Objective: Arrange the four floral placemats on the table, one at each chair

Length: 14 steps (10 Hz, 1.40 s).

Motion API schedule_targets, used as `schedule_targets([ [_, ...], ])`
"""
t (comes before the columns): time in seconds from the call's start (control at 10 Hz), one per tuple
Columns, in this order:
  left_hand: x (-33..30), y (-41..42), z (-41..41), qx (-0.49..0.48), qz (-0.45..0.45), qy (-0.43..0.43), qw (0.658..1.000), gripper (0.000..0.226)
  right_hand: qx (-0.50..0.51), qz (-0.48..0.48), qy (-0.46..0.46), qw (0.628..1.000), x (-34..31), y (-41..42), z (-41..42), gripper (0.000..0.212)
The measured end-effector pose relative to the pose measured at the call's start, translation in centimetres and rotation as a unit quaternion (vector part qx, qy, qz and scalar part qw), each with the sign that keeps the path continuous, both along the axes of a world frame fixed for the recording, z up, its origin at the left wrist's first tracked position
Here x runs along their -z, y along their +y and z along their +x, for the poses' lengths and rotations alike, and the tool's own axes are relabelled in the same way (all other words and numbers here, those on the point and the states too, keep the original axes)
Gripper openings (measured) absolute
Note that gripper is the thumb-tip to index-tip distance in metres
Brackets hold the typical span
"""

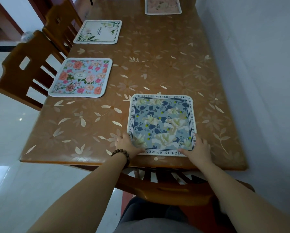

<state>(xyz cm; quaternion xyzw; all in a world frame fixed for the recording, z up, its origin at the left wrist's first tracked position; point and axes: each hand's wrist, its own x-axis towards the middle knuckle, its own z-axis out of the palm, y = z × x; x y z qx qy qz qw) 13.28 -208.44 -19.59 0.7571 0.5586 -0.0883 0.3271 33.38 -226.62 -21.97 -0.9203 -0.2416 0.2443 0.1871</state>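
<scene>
Both hands rest flat, fingers relaxed, on the blue placemat [161,124]: left hand [127,144] and right hand [198,148] at its near corners, at the bench [157,64] edge. Pink-flowered placemat [81,77] and white placemat [98,31] lie along the left side; a fourth placemat [163,6], seemingly pinkish, lies at the far end.

On the table [157,64], the blue placemat [161,121] lies at 6 o'clock before the near chair [166,187]. The rose placemat [81,77] sits at 9, the white placemat [98,31] at 10, the pink placemat [163,6] at 12.
</scene>
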Motion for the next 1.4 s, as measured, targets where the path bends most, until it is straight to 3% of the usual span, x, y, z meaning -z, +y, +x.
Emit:
schedule_targets([
  [0.2, 0.0, 0.0, -0.7, 0.02, -0.022, 0.022, 0.999, 0.102, -0.036, -0.028, 0.018, 0.999, -0.5, -1.0, -0.3, 0.116],
  [0.4, -0.4, -1.5, -0.5, 0.045, 0.01, 0.069, 0.997, 0.108, -0.114, -0.084, -0.029, 0.99, -0.9, -1.4, -1.3, 0.123],
  [0.8, -0.5, -2.7, -0.6, 0.088, 0.036, 0.124, 0.988, 0.122, -0.106, -0.087, -0.041, 0.99, -1.3, -2.0, -1.9, 0.117],
  [1.1, -1.5, -0.6, -0.6, 0.152, 0.062, 0.133, 0.977, 0.101, -0.097, -0.151, -0.005, 0.984, -2.7, -0.1, -1.0, 0.122],
  [1.3, -2.6, 0.6, -0.5, 0.134, 0.151, 0.056, 0.978, 0.099, -0.095, -0.076, -0.012, 0.992, -5.5, 2.1, 0.6, 0.105],
  [1.4, -3.2, 1.1, 0.0, 0.116, 0.148, 0.04, 0.981, 0.098, -0.115, -0.039, -0.057, 0.991, -6.8, 3.5, 0.7, 0.096],
])
